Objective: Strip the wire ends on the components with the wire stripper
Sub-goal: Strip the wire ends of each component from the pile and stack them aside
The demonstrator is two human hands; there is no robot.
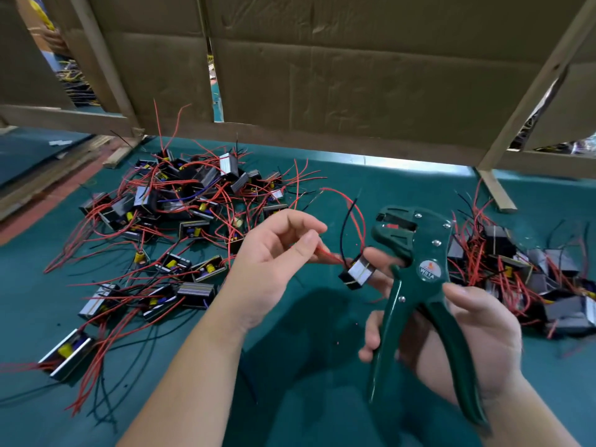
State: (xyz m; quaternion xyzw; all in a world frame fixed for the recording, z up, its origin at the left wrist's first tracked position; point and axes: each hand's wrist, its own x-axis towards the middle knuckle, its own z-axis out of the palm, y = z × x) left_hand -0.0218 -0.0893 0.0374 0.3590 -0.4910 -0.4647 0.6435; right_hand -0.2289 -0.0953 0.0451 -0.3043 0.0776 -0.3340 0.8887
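My right hand point(464, 337) grips the handles of a dark green wire stripper point(416, 272), its jaws pointing up and left. The same hand's forefinger and thumb also hold a small black and silver component point(357, 272) just left of the tool. Red and black wires point(351, 221) loop up from that component. My left hand point(274, 256) pinches one of its red wires point(325, 253) between thumb and fingers, a little left of the component.
A large pile of the same components with red and black wires point(180, 221) lies on the green table at left. A smaller pile point(516, 272) lies at right. A cardboard wall on a wooden frame point(354, 75) closes off the back.
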